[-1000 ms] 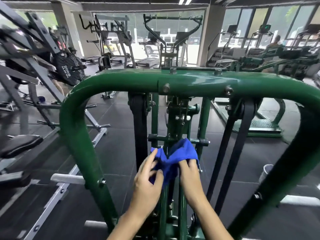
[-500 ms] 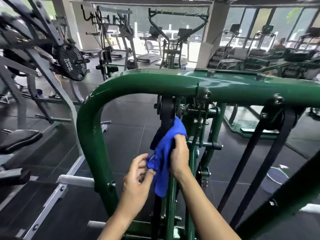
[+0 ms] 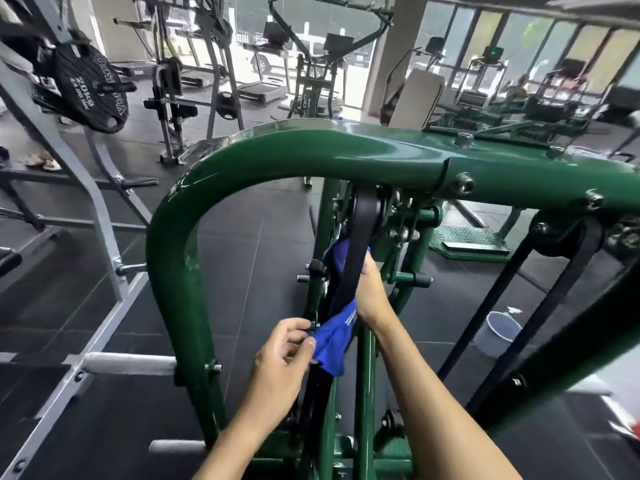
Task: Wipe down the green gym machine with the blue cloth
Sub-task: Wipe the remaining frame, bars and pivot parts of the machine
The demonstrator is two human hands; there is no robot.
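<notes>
Daylight from far windows (image 3: 512,39), washed-out glare there, soft sheen on the green machine frame (image 3: 346,147), dim dark floor (image 3: 242,254), wide-angle bending at edges, blurred corners.

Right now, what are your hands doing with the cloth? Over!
Left hand pinches blue cloth at its lower end. Right hand grips it round black belt of green gym machine. Pulley just above the cloth.

Under curved green steel frame (image 3: 311,150): blue fabric cloth (image 3: 334,337) on black flat belt (image 3: 358,251); pale plastic bucket (image 3: 495,336) right (on floor).
</notes>
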